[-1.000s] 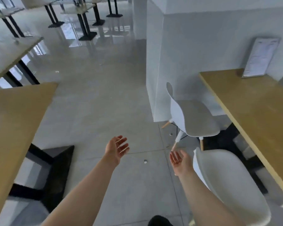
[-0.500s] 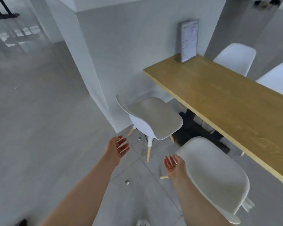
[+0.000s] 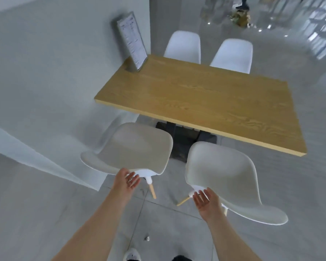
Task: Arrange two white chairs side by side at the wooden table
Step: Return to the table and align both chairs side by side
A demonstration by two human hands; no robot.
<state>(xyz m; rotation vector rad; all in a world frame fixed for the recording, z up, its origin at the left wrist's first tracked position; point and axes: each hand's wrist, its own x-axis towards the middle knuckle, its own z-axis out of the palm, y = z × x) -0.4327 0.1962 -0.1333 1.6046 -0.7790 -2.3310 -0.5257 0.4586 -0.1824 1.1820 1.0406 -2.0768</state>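
Two white chairs: left chair (image 3: 132,147), right chair (image 3: 224,176), near wooden table (image 3: 205,102). Likely light, stiff, smooth shells; grip rims. Left hand (image 3: 126,180), right hand (image 3: 202,201) open, empty.

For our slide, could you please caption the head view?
Open left hand and right hand reach toward two white chairs beside a wooden table.
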